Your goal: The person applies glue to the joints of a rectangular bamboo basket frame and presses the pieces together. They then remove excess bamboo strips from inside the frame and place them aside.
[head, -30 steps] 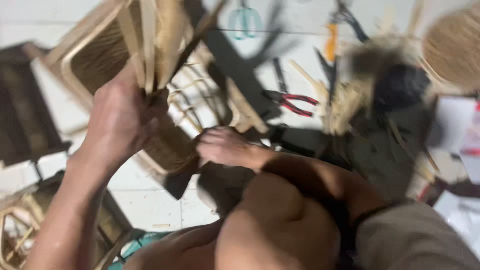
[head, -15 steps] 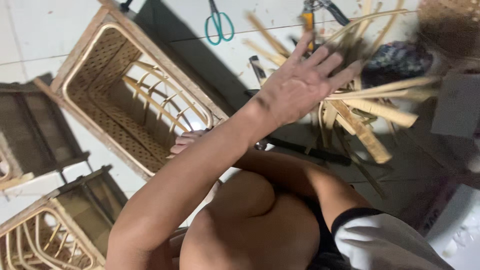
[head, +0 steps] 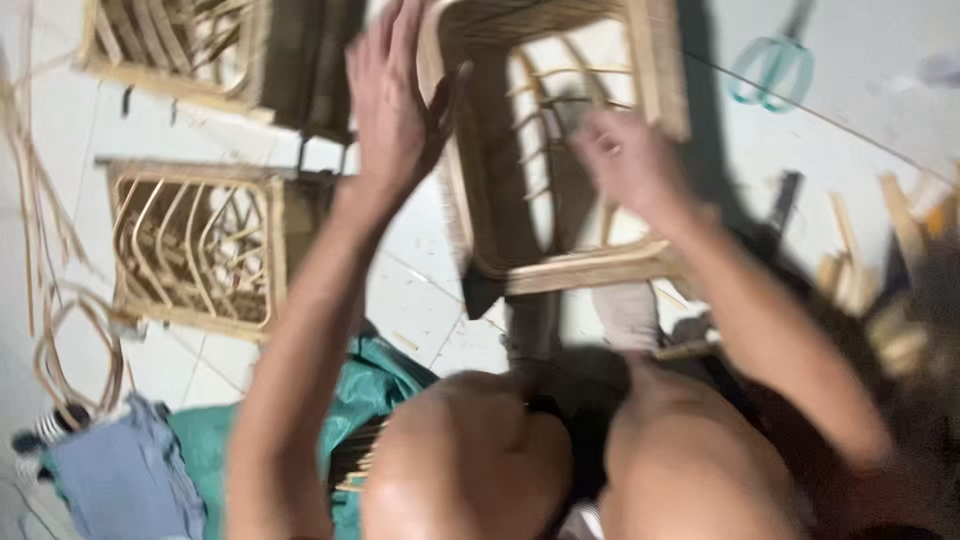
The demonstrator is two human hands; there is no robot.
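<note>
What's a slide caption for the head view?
Seated on a tiled floor, both hands work a woven rattan basket: left hand open at its rim, right hand blurred inside.

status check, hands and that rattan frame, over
Left hand open, fingers spread, at the rattan frame left edge. Right hand blurred, over frame's inside; grip unclear. Scissors lie clear on floor.

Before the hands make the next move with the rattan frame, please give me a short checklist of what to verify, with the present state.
1. Left hand open beside the rattan frame: ok.
2. Right hand grips the frame: cannot tell, blurred.
3. Frame steady on the floor: cannot tell.
4. Scissors away from both hands: ok.
5. Other frame apart from the worked one: ok.
6. Loose rattan strips lie near the cloth: not ok.
</note>
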